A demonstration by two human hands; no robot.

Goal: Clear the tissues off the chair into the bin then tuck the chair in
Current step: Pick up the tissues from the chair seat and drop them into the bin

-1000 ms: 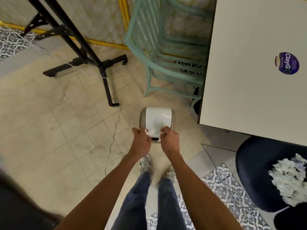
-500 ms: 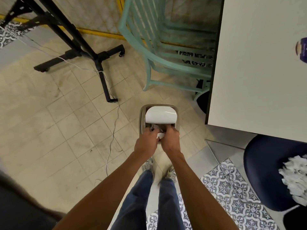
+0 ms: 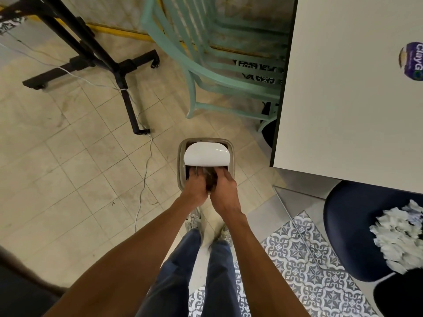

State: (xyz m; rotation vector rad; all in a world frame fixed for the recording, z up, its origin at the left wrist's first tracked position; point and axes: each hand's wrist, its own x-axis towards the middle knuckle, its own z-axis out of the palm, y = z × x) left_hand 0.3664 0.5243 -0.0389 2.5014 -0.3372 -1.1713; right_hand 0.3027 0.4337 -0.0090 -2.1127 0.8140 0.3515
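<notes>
The floor (image 3: 68, 168) under me is pale beige tile, scuffed and marked, and it gives way to grey-and-white patterned tiles (image 3: 309, 271) below and to the right of my hands. Straight under my hands stands the bin (image 3: 180, 161), a small grey one with a white swing lid (image 3: 207, 153) tipped back so that the near side of its mouth is dark and open. My left hand (image 3: 194, 188) and right hand (image 3: 223, 191) sit side by side, almost touching, with the fingers of both reaching down into that opening beneath the lid's edge. The fingers are lost in the shadow there, so I cannot tell whether either hand holds anything or has let go. Well to the right of my hands is the dark blue chair (image 3: 348, 225), its seat carrying a heap of torn white tissues (image 3: 398, 239), partly under the white table (image 3: 343, 88), which bears a round purple sticker (image 3: 410, 61). Beyond my hands a green chair (image 3: 206, 72) stands against the table's far left side. Up and to the left is a black stand (image 3: 103, 60) on wheeled feet, with a thin white cable (image 3: 144, 175) trailing across the tiles. Below my wrists I see my jeans (image 3: 178, 271) and pale shoes (image 3: 194, 221).
</notes>
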